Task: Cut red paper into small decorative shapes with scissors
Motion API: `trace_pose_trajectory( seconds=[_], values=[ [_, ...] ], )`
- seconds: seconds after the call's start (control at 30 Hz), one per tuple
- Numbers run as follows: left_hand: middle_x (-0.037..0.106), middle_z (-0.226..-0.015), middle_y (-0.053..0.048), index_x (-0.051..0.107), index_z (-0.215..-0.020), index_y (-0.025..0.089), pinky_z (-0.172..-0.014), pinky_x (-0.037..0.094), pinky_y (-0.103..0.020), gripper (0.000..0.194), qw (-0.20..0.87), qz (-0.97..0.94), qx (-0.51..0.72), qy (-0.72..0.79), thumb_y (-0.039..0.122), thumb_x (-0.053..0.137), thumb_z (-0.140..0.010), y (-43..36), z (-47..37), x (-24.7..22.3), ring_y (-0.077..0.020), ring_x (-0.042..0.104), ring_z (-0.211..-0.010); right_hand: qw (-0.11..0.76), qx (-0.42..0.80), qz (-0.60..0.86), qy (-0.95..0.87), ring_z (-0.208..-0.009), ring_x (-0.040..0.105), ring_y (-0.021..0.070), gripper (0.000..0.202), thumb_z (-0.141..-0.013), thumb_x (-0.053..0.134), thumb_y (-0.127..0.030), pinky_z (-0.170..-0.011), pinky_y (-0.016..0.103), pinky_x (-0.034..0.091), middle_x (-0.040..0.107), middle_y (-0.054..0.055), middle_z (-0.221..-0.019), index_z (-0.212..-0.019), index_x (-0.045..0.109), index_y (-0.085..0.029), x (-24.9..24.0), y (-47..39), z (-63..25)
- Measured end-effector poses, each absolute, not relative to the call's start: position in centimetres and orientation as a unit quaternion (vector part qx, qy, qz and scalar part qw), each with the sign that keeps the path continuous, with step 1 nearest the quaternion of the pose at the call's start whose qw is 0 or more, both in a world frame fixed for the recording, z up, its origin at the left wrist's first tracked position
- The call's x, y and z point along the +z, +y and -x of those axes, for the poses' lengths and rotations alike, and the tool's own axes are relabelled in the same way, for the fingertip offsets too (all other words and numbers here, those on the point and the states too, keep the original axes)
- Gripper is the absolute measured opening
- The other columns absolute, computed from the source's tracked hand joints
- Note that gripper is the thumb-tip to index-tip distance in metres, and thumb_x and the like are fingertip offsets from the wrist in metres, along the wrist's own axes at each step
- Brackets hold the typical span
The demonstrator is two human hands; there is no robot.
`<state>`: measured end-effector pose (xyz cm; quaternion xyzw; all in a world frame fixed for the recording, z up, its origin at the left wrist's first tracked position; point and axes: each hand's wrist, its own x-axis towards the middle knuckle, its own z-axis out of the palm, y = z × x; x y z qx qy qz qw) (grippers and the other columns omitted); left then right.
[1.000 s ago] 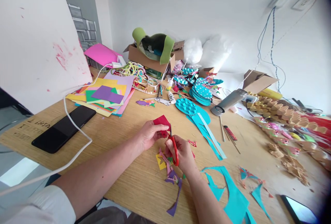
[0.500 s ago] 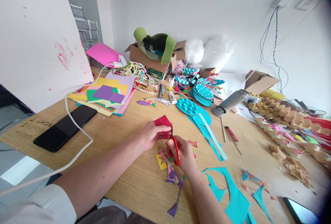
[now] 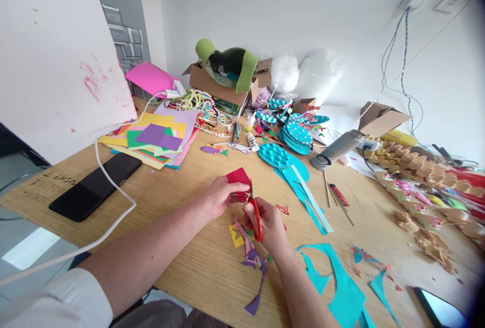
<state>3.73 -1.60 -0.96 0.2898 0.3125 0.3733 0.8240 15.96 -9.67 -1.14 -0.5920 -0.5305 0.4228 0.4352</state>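
Observation:
Between the thumb and fingers of my left hand (image 3: 220, 197) is a piece of red paper (image 3: 238, 176), its upper corner sticking out past the thumb. My right hand (image 3: 267, 222) grips red-handled scissors (image 3: 258, 219). Their blades point away from me and lie at the paper's right edge; whether they are parted is too small to tell. Under the hands, purple and pink paper scraps (image 3: 255, 267) and a yellow piece (image 3: 237, 236) with a cut-out shape lie on the wooden table (image 3: 193, 272). Small red scraps (image 3: 283, 209) are just right of the scissors.
Left are a black phone (image 3: 94, 186), a white cable (image 3: 113, 181) and stacked coloured paper (image 3: 159, 137). Blue paper offcuts (image 3: 346, 287) lie at right, below a metal flask (image 3: 337, 150). A cardboard box (image 3: 215, 88), a glue bottle (image 3: 252, 142) and blue discs (image 3: 295, 138) stand farther back.
Both hands stay nearly in place, holding the red paper and the scissors. Only a very slight shift of the hands and the view shows.

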Motion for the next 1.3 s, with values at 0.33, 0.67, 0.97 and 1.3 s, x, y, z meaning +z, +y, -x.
trace_pose_trajectory(
  seconds=[0.33, 0.67, 0.97, 1.3],
  values=[
    [0.064, -0.064, -0.001, 0.065, -0.067, 0.011, -0.061, 0.045, -0.024, 0.024, 0.808, -0.332, 0.375, 0.310, 0.019, 0.080, -0.051, -1.56, -3.61, -1.06, -0.0102, 0.057, -0.059, 0.429, 0.414, 0.600, -0.533, -0.043, 0.047, 0.0115, 0.047, -0.078, 0.062, -0.061, -0.042, 0.022, 0.035, 0.054, 0.000, -0.048, -0.062, 0.047, -0.019, -1.07, -9.64, -15.98],
    [0.064, -0.063, -0.003, 0.066, -0.067, 0.009, -0.063, 0.044, -0.026, 0.021, 0.802, -0.359, 0.372, 0.301, 0.022, 0.078, -0.055, -1.21, -3.42, -1.14, -0.0101, 0.056, -0.059, 0.423, 0.420, 0.600, -0.534, -0.042, 0.046, 0.0111, 0.044, -0.081, 0.061, -0.056, -0.042, 0.022, 0.035, 0.054, 0.000, -0.047, -0.062, 0.047, -0.019, -0.99, -9.68, -16.07],
    [0.064, -0.062, -0.003, 0.066, -0.066, 0.009, -0.063, 0.044, -0.026, 0.021, 0.797, -0.370, 0.371, 0.300, 0.022, 0.078, -0.054, -1.18, -3.44, -1.10, -0.0105, 0.056, -0.058, 0.421, 0.415, 0.599, -0.540, -0.044, 0.049, 0.0121, 0.045, -0.081, 0.061, -0.059, -0.044, 0.023, 0.037, 0.057, 0.001, -0.051, -0.064, 0.049, -0.018, -1.14, -9.71, -16.23],
    [0.063, -0.061, -0.003, 0.067, -0.064, 0.010, -0.063, 0.043, -0.027, 0.020, 0.788, -0.380, 0.376, 0.304, 0.022, 0.077, -0.054, -1.20, -3.35, -0.80, -0.0106, 0.055, -0.058, 0.420, 0.429, 0.601, -0.528, -0.043, 0.049, 0.0125, 0.049, -0.077, 0.061, -0.064, -0.042, 0.023, 0.038, 0.057, 0.001, -0.049, -0.063, 0.050, -0.019, -0.88, -9.73, -16.03]
  ],
)
